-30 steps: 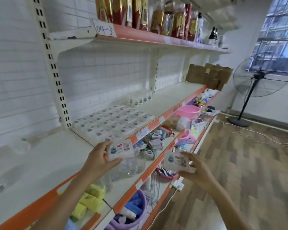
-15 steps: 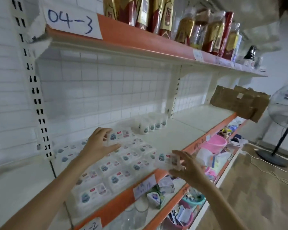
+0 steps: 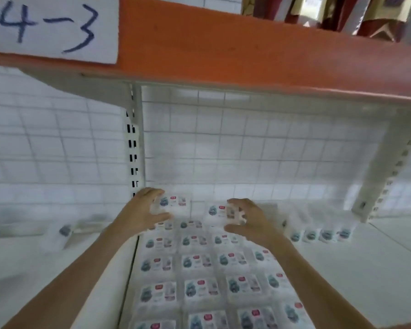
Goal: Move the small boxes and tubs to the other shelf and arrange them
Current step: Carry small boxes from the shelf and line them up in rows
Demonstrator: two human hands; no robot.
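My left hand grips one small box, my right hand another box, above rows of boxes under the orange shelf edge; tubs line up rightward.

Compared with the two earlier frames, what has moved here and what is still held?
Both hands have carried their small white labelled boxes from in front of the shelf edge to the back of the grid. The left hand still grips its box, the right hand its box. The laid-out rows of boxes and the upright tubs stayed put.
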